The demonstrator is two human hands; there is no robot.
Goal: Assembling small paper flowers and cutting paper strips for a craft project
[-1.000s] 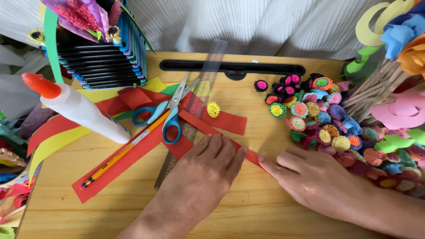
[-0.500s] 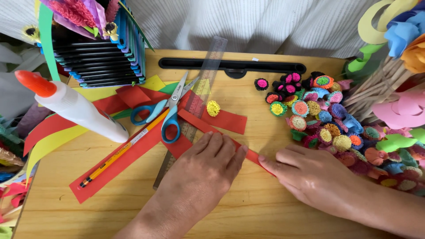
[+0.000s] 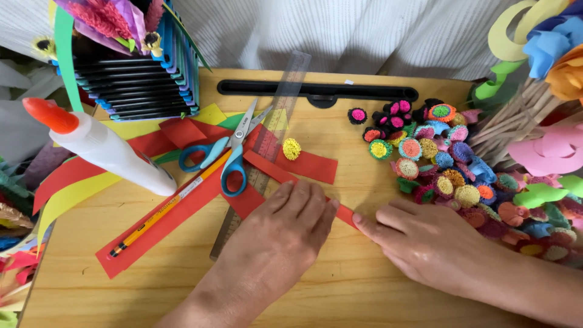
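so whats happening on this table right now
A person is working with a narrow red paper strip on a wooden table. The left hand lies flat on it, and the right hand touches its end with the fingertips. Blue-handled scissors, a clear ruler, a pencil and a glue bottle lie to the left; a heap of small colourful paper flowers sits at right.

Red paper strip (image 3: 276,172) flat on desk
Narrow, long, angled diagonally; its lower end pinned under both hands' fingers.
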